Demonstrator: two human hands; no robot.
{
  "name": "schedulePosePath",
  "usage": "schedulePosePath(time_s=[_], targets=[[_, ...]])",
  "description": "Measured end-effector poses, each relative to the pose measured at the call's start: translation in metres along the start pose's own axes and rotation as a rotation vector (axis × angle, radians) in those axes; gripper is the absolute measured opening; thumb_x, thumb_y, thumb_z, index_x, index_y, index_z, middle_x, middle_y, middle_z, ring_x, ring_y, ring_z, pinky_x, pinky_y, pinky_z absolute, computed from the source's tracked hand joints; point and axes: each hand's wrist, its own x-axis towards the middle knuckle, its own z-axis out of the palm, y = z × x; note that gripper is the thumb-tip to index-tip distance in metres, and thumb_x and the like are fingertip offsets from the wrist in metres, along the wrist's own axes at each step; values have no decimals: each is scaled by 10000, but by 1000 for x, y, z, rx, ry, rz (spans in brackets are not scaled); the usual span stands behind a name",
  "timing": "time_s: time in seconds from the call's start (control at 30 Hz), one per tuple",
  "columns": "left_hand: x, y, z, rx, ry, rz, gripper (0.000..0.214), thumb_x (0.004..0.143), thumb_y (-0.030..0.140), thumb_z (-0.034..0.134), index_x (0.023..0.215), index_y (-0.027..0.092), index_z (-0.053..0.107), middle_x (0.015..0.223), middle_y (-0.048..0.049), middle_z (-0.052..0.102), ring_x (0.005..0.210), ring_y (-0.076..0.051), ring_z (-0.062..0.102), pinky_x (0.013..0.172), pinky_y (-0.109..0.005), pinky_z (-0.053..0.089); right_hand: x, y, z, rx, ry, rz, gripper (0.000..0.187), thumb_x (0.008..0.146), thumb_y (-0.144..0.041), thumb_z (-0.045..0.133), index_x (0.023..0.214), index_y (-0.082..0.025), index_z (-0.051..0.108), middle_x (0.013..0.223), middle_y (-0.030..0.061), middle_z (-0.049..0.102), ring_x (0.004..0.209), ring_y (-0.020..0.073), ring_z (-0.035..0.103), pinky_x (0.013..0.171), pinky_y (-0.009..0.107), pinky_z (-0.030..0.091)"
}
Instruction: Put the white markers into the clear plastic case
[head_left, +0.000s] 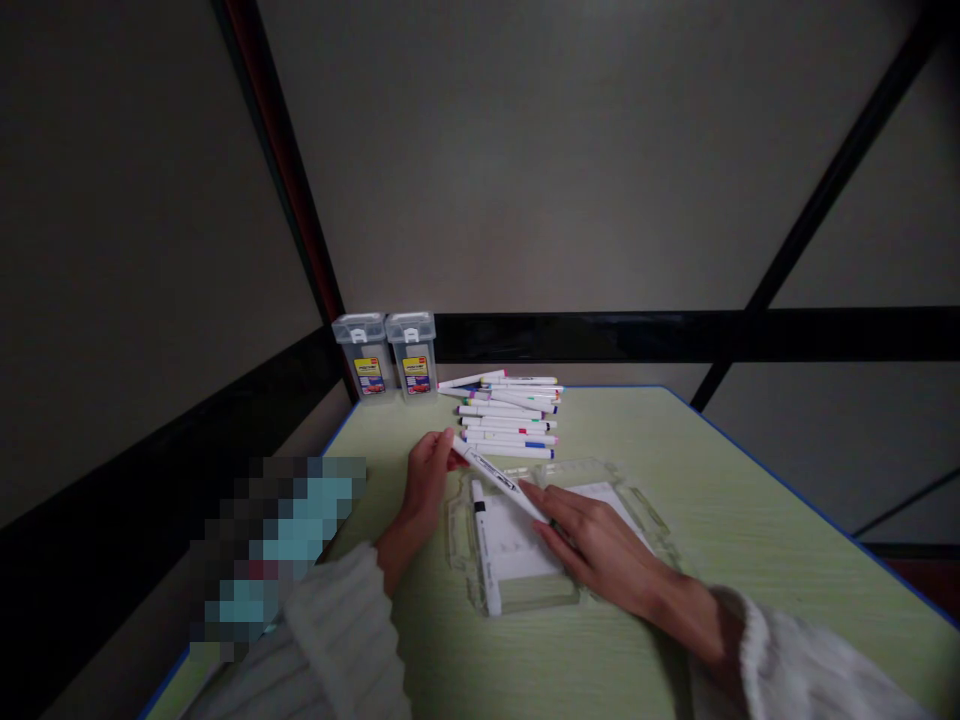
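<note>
A white marker [491, 472] slants between my two hands, above an open clear plastic case [525, 595]. My left hand [429, 475] pinches its upper left end. At the lower right end, the fingers of my right hand [596, 535] close on the same marker. Inside the case's left side lies another white marker [486, 550] with a black band, beside a white paper insert [525, 550]. Behind my hands, a pile of white markers [510, 425] with variously coloured ends lies across the table.
Two clear lidded boxes [360, 365] with yellow and blue labels stand at the table's back left corner. The pale green table [720, 600] has a blue edge. A pixelated, partly turquoise object [292, 540] lies at the left edge. A grey wall [540, 180] rises behind.
</note>
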Motion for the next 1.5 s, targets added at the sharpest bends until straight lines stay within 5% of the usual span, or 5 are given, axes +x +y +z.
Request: schedulePosePath(time_s=[0.3, 0.63, 1.5], targets=[[-6, 10, 3, 34, -17, -23, 185, 657, 345, 538, 663, 165, 497, 524, 34, 552, 473, -95, 515, 482, -201, 405, -3, -4, -1, -117, 10, -185, 394, 915, -317, 286, 1202, -109, 459, 938, 117, 622, 819, 196, 588, 723, 324, 468], [-7, 7, 4, 131, -162, 41, 194, 672, 346, 517, 632, 162, 472, 470, 50, 504, 452, -86, 478, 449, -185, 349, -3, -12, -2, -171, -33, -362, 464, 891, -442, 286, 1116, -117, 531, 714, 50, 613, 618, 166, 572, 581, 293, 436], [-4, -6, 7, 264, -301, 133, 149, 693, 262, 509, 723, 133, 577, 698, -13, 601, 681, -129, 548, 634, -223, 410, -6, -29, 3, -162, -50, -309, 467, 879, -483, 302, 1082, -136, 540, 709, 39, 601, 637, 172, 544, 609, 308, 389]])
